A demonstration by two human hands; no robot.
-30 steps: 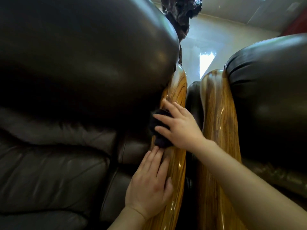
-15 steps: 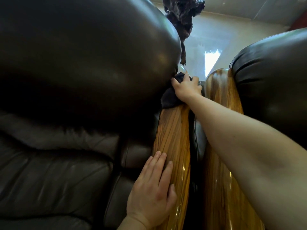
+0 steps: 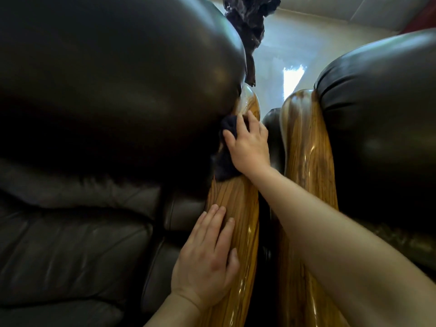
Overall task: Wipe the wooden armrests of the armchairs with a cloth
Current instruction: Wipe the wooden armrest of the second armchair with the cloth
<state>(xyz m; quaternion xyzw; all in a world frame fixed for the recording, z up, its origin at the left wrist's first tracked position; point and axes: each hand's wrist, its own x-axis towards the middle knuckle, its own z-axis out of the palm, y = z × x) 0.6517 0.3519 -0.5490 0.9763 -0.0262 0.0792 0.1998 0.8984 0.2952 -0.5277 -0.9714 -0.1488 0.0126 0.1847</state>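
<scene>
Two glossy wooden armrests run side by side up the middle of the head view. On the left armrest (image 3: pixel 238 204) my right hand (image 3: pixel 249 147) presses a dark cloth (image 3: pixel 224 159) against the wood, close to the bulging leather backrest. My left hand (image 3: pixel 207 263) lies flat on the same armrest nearer to me, fingers together, holding nothing. The right armrest (image 3: pixel 304 149) belongs to the neighbouring armchair and is untouched; my right forearm crosses over its near end.
The dark leather armchair (image 3: pixel 106 90) with its seat cushion fills the left. A second dark leather armchair (image 3: pixel 382 128) stands at the right. A dark carved object (image 3: pixel 247 22) rises behind the chairs before a pale wall. A narrow gap separates the armrests.
My right hand with the cloth slid up to the far end of the left armrest, then came partway back toward me. My left hand has stayed in place.
</scene>
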